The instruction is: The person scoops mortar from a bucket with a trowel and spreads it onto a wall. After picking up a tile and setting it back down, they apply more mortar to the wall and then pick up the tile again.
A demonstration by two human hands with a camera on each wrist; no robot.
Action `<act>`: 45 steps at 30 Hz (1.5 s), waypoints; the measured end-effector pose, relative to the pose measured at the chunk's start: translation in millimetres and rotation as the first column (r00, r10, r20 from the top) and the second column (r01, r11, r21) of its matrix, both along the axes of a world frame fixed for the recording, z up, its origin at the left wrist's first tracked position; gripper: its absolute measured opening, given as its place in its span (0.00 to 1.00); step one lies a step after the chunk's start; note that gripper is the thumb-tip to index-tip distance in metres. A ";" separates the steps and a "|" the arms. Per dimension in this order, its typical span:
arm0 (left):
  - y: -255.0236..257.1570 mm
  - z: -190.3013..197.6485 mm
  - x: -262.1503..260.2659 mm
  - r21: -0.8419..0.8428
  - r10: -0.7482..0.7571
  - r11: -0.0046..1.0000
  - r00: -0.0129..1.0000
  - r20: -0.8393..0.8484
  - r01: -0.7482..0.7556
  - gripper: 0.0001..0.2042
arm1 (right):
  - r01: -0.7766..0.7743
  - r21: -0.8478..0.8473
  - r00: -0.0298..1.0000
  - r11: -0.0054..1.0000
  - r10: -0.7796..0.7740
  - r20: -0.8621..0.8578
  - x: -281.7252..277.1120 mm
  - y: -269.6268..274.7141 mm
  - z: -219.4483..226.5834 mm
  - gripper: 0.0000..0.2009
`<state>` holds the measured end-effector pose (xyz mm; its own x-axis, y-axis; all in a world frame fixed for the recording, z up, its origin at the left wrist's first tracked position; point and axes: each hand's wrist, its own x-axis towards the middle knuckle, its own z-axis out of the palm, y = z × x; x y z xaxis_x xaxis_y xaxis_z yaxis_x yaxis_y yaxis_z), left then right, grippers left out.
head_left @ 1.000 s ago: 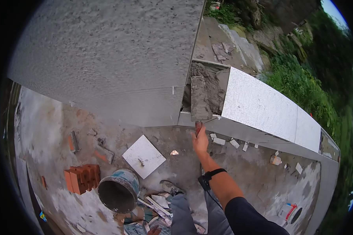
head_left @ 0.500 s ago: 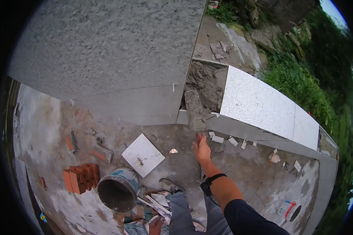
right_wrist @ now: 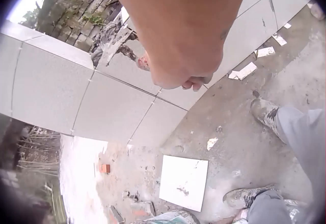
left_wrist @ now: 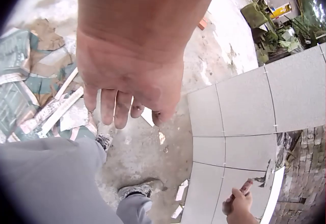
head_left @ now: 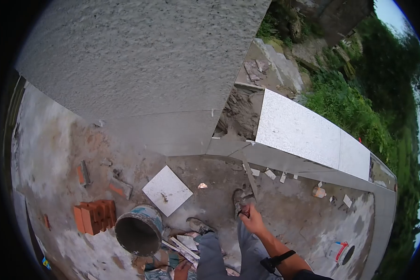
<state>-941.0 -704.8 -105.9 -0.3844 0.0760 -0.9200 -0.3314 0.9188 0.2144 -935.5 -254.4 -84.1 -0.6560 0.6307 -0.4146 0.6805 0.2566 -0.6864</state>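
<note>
My right hand (head_left: 253, 220) grips the reddish handle of a mortar-smeared trowel (head_left: 250, 175), its blade seen nearly edge-on in the head view. In the right wrist view the trowel (right_wrist: 116, 47) overlaps the wall top by the mortar, with the fingers curled round its handle. Grey wet mortar (head_left: 242, 112) fills the gap in the wall top beside a white speckled slab (head_left: 298, 128). Holding nothing, my left hand (left_wrist: 130, 89) hangs with fingers loosely extended; in the head view it is low, by my leg.
A mortar-coated bucket (head_left: 140, 231) stands on the floor near stacked red bricks (head_left: 94, 217). One square white tile (head_left: 167, 190) lies flat nearby. Tile offcuts (head_left: 270, 174) are strewn along the wall base. A large grey speckled panel (head_left: 140, 60) rises at left; a tipped white pail (head_left: 338, 252) lies right.
My right hand has drawn the trowel back from the mortar, down toward my body, and the blade has turned from flat to edge-on. The head view has shifted slightly.
</note>
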 end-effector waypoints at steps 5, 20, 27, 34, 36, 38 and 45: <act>-3.4 8.5 -11.1 0.068 0.027 0.997 0.998 0.049 -0.030 0.28 | 0.316 -0.203 0.885 0.927 -0.365 -0.288 -117.0 41.6 69.4 0.14; -25.4 -8.9 16.6 0.188 0.305 0.935 0.952 0.014 -0.302 0.21 | 0.447 -0.028 0.824 0.894 -0.423 -0.376 -227.2 86.7 -45.2 0.20; -31.5 -44.4 16.8 0.177 0.101 0.979 0.995 -0.015 -0.096 0.28 | 0.345 0.025 0.923 0.938 -0.334 -0.193 -171.1 48.6 -51.5 0.23; 14.1 32.0 -40.1 0.133 0.055 0.990 0.998 0.002 -0.055 0.26 | 0.217 0.009 0.975 0.976 -0.217 0.050 -55.9 -15.7 -4.3 0.23; -34.1 -7.5 -30.4 0.496 0.324 0.813 0.945 0.049 -0.305 0.19 | 0.221 0.055 0.970 0.974 -0.225 0.088 -14.8 -17.0 52.7 0.23; -38.5 20.2 -53.9 0.370 0.274 0.895 0.962 -0.015 -0.249 0.19 | 0.030 0.141 0.970 0.990 -0.063 0.235 -2.4 3.7 102.5 0.22; -86.6 37.6 -125.5 0.363 0.431 0.873 0.864 -0.260 -0.326 0.21 | -0.450 0.039 0.886 0.892 0.440 0.148 -42.0 78.8 196.8 0.26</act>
